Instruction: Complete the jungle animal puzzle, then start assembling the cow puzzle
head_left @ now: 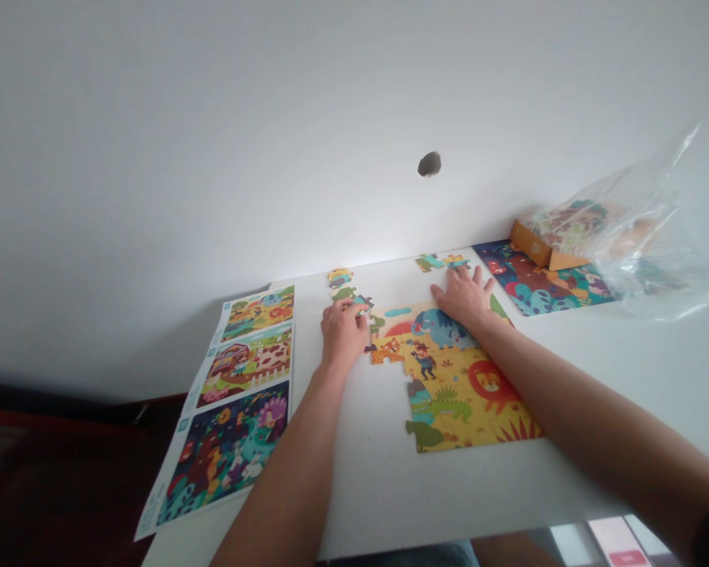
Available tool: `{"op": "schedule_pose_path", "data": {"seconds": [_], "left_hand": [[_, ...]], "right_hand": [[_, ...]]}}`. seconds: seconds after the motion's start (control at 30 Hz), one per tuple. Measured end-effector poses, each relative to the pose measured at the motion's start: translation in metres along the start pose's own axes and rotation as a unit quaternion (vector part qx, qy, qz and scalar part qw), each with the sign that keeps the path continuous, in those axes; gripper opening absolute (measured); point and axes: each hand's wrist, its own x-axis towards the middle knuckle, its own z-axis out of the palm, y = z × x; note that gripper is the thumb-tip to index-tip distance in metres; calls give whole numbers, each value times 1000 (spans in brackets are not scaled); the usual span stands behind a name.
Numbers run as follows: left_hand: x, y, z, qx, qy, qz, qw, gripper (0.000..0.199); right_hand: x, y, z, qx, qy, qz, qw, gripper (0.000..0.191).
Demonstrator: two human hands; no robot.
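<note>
My left hand (343,331) is closed at the left side of a partly joined jigsaw puzzle (449,394), its fingers pinching a dark teal puzzle piece (365,302). Part of that piece is hidden by the fingers. Spread out over the puzzle's upper right part is my right hand (468,298), open, covering some of the blue elephant. Its fingertips lie near a loose yellow and blue piece (456,261). The joined part shows a lion, a crocodile, a leopard and a figure in a hat. More loose pieces (340,277) lie above my left hand.
A reference sheet with three pictures (236,378) overhangs the table's left edge. On the right lie a dark forest puzzle (528,295), an orange box (535,242) and a clear plastic bag (655,244). Behind the white table (366,488) stands a wall with a hole (429,164).
</note>
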Motion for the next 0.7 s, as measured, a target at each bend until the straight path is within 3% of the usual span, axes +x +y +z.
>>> {"op": "schedule_pose_path", "data": {"seconds": [0.17, 0.53, 0.63, 0.7], "left_hand": [[1, -1, -4, 28, 14, -54, 998, 24], [0, 2, -10, 42, 12, -104, 994, 31], [1, 2, -11, 25, 34, -89, 995, 31], [1, 4, -13, -17, 56, -26, 998, 30]], "right_hand": [[-3, -7, -4, 5, 18, -74, 997, 43], [0, -3, -1, 5, 29, -67, 997, 31], [0, -2, 1, 13, 27, -56, 998, 34], [0, -2, 3, 22, 35, -53, 998, 36]]}}
